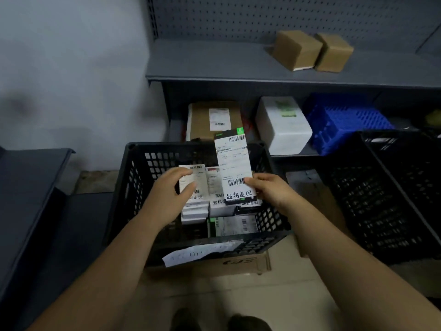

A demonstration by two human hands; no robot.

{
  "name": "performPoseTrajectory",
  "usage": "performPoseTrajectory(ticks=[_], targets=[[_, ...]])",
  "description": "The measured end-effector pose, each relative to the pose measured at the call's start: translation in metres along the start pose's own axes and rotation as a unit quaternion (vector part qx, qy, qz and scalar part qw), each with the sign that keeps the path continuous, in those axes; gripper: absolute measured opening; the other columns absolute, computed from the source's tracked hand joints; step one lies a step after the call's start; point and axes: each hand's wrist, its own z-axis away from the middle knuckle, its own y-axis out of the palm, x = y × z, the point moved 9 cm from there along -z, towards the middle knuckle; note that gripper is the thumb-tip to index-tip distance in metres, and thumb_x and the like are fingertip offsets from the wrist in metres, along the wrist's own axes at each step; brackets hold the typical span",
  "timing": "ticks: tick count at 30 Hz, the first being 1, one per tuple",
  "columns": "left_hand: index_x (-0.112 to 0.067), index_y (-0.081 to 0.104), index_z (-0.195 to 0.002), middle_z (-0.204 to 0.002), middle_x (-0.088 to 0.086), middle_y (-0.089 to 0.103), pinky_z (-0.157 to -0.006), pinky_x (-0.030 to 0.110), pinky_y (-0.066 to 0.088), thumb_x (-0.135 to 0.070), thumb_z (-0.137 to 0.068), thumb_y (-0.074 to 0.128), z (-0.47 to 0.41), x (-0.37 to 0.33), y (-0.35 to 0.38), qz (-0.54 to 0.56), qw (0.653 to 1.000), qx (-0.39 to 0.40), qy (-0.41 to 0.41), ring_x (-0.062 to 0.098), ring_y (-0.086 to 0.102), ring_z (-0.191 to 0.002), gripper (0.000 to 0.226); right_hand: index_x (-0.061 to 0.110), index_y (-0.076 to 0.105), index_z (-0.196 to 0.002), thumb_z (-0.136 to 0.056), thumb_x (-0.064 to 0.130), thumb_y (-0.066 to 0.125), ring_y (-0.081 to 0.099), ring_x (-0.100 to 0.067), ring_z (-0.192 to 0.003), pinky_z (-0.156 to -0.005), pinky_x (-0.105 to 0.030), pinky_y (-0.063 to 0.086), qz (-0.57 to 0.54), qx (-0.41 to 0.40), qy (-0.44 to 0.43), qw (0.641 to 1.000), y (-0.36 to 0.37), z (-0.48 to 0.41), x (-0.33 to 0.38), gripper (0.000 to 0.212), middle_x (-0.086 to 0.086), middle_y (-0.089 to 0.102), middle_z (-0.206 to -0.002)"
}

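Quickly, head view only; right hand (pixel 269 189) holds a tall flat dark package with a white barcode shipping label (pixel 235 168) upright above the black perforated plastic crate (pixel 140 177); its fingers (pixel 253 181) pinch the package's lower right edge, thumb on the label side, the other fingers hidden behind; handwritten characters run along the label's bottom; the package's top rises past the crate's far rim; left hand (pixel 171 189) is inside the crate, its fingers (pixel 185 172) curled over the top of a white-labelled flat packet (pixel 199 181), thumb pressing its front, so it grips that packet; the packet stands just beside the tall package, in a row with more labelled white packets (pixel 219 206) packed against each other in the crate; crate sits on a brown cardboard box (pixel 241 262) on the pale floor; a white paper note (pixel 198 254) hangs on the crate's near wall, writing blurred; right of it, a second black plastic crate (pixel 381 187); behind, a grey metal shelf (pixel 214 60) with pegboard back carries two small brown cardboard boxes (pixel 310 51) touching each other; under the shelf, a brown labelled cardboard parcel (pixel 214 115), a white foam box (pixel 284 125), a blue plastic crate (pixel 346 120); dark shoes (pixel 186 318) at the bottom edge.
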Motion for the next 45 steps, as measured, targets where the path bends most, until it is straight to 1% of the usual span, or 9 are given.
performPoseTrajectory(ticks=[5, 9, 11, 16, 23, 29, 35, 40, 45], targets=[[-0.024, 0.060, -0.124, -0.123, -0.016, 0.052, -0.101, 0.015, 0.032, -0.033, -0.094, 0.060, -0.011, 0.033, 0.044, 0.012, 0.997, 0.018, -0.068, -0.003, 0.045, -0.114, 0.032, 0.009, 0.072, -0.113, -0.089, 0.018, 0.070, 0.070, -0.017, -0.093, -0.088, -0.031, 0.054, 0.104, 0.087, 0.071, 0.988, -0.003, -0.043, -0.040, 0.025, -0.004, 0.075, -0.106], [-0.025, 0.063, -0.118, -0.113, -0.024, 0.052, -0.084, -0.006, 0.028, -0.025, -0.093, 0.062, -0.007, 0.053, 0.069, 0.020, 0.994, 0.000, -0.106, -0.019, 0.045, -0.101, 0.025, 0.018, 0.070, -0.121, -0.086, 0.026, 0.075, 0.062, -0.016, -0.111, -0.093, -0.025, 0.045, 0.350, 0.182, 0.068, 0.916, 0.003, -0.059, -0.065, 0.036, 0.002, 0.068, -0.119], [-0.024, 0.062, -0.120, -0.119, -0.017, 0.054, -0.087, -0.003, 0.031, -0.026, -0.094, 0.061, -0.001, 0.065, 0.080, 0.022, 0.991, 0.003, -0.134, -0.010, 0.047, -0.106, 0.026, 0.018, 0.067, -0.126, -0.084, 0.024, 0.077, 0.060, -0.016, -0.114, -0.095, -0.024, 0.045, 0.407, 0.200, 0.068, 0.888, 0.008, -0.062, -0.080, 0.044, 0.000, 0.065, -0.128], [-0.021, 0.061, -0.123, -0.121, -0.011, 0.054, -0.100, 0.025, 0.041, -0.031, -0.093, 0.060, 0.010, 0.080, 0.098, 0.025, 0.984, 0.012, -0.174, 0.006, 0.050, -0.113, 0.031, 0.021, 0.062, -0.132, -0.086, 0.027, 0.074, 0.057, -0.022, -0.118, -0.101, -0.034, 0.048, 0.523, 0.195, 0.042, 0.829, 0.014, -0.077, -0.115, 0.048, -0.005, 0.062, -0.132], [-0.024, 0.063, -0.120, -0.117, -0.014, 0.056, -0.097, 0.018, 0.041, -0.028, -0.093, 0.062, 0.014, 0.088, 0.105, 0.043, 0.984, 0.001, -0.170, 0.002, 0.052, -0.111, 0.028, 0.025, 0.066, -0.126, -0.093, 0.020, 0.061, 0.059, -0.025, -0.113, -0.093, -0.032, 0.052, 0.595, 0.183, 0.039, 0.782, 0.024, -0.100, -0.144, 0.034, -0.007, 0.063, -0.126], [-0.025, 0.063, -0.118, -0.115, -0.016, 0.056, -0.090, 0.007, 0.036, -0.029, -0.092, 0.062, 0.011, 0.093, 0.111, 0.044, 0.986, 0.011, -0.161, -0.001, 0.051, -0.109, 0.026, 0.023, 0.064, -0.128, -0.091, 0.007, 0.053, 0.059, -0.026, -0.113, -0.093, -0.032, 0.052, 0.592, 0.156, 0.064, 0.788, 0.019, -0.108, -0.151, 0.042, -0.008, 0.059, -0.129], [-0.027, 0.064, -0.115, -0.114, -0.016, 0.058, -0.096, 0.021, 0.043, -0.027, -0.091, 0.063, 0.014, 0.091, 0.103, 0.059, 0.990, 0.009, -0.127, 0.002, 0.054, -0.110, 0.024, 0.016, 0.064, -0.124, -0.097, 0.026, 0.053, 0.062, -0.027, -0.104, -0.088, -0.035, 0.054, 0.536, 0.085, 0.056, 0.838, 0.002, -0.085, -0.122, 0.030, -0.012, 0.063, -0.119], [-0.026, 0.064, -0.118, -0.116, -0.017, 0.055, -0.099, 0.023, 0.042, -0.029, -0.091, 0.064, 0.023, 0.082, 0.090, 0.044, 0.992, 0.022, -0.112, 0.003, 0.053, -0.112, 0.027, 0.015, 0.062, -0.129, -0.094, 0.034, 0.063, 0.062, -0.020, -0.111, -0.093, -0.026, 0.048, 0.438, 0.063, -0.018, 0.897, 0.011, -0.054, -0.069, 0.040, -0.007, 0.064, -0.127], [-0.025, 0.061, -0.123, -0.122, -0.014, 0.053, -0.103, 0.028, 0.040, -0.033, -0.092, 0.061, 0.031, 0.051, 0.041, -0.006, 0.997, -0.007, -0.073, 0.007, 0.050, -0.116, 0.032, 0.020, 0.062, -0.129, -0.091, 0.043, 0.064, 0.056, -0.010, -0.102, -0.086, -0.022, 0.043, 0.411, 0.056, -0.140, 0.899, 0.042, -0.005, 0.010, 0.044, 0.001, 0.062, -0.123]])
